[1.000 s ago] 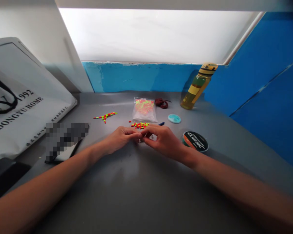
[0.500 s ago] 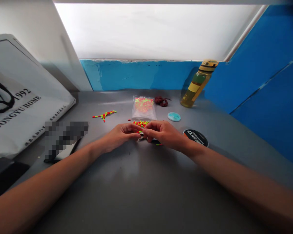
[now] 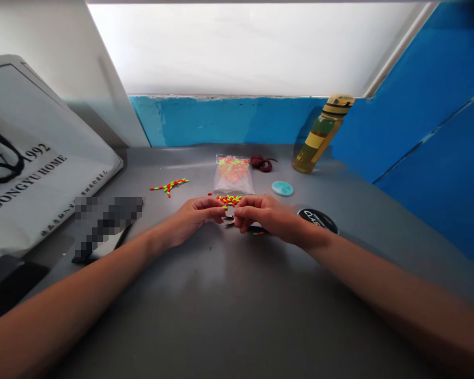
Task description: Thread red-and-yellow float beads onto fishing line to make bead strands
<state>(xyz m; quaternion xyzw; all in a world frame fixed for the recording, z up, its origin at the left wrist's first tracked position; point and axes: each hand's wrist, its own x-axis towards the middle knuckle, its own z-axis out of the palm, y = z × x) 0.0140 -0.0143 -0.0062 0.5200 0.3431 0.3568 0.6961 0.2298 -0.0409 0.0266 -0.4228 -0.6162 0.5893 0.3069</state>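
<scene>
My left hand (image 3: 193, 217) and my right hand (image 3: 263, 216) meet fingertip to fingertip over the grey table (image 3: 229, 310). The left fingers pinch a tiny yellow-green bead at their tips. The right fingers are curled in a pinch on something too small to name, with a dark object and a bead under the palm. Just behind the fingers lies a small heap of red and yellow-green beads (image 3: 228, 199). Farther back is a clear bag of the same beads (image 3: 233, 173). A string of beads (image 3: 169, 185) lies to the left.
A black line spool (image 3: 318, 220) sits by my right wrist, with a small teal disc (image 3: 282, 188), a dark red cord (image 3: 262, 163) and a yellow bottle (image 3: 322, 134) behind. A white printed bag (image 3: 31, 158) fills the left. Blue walls close the back and right.
Both hands shifted slightly away from me, toward the bead heap. The fingertips, overlapping a second ago, are now slightly apart, and a bead shows at the left fingertips.
</scene>
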